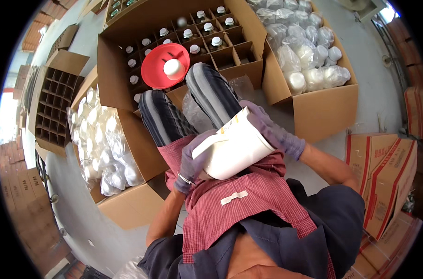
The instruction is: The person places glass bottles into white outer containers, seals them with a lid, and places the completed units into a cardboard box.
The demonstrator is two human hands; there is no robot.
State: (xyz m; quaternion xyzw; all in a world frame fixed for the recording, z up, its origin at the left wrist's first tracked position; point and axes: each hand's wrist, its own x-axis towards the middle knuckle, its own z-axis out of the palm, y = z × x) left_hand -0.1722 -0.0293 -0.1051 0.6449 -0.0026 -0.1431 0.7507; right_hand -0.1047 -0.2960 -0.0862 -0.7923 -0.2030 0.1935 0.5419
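Observation:
Both my gloved hands hold a white plastic jug [237, 151] over my lap. It lies tilted and has a side handle and an orange-marked label. My left hand [194, 160] is closed around the handle side. My right hand [274, 130] grips the opposite side, fingers spread along the wall. Beyond my knees a red bowl [151, 67] rests on top of a divided carton [116, 95] of white-capped bottles [216, 42]. In the bowl sit a white round object [173, 69] and small dark pieces too small to name.
Open cartons with bagged white-capped containers stand at left [123, 211] and right [325, 109]. A carton with empty dividers [58, 104] is farther left. Red-striped cartons [379, 172] stand by my right elbow. Clear plastic film [197, 109] lies around my knees.

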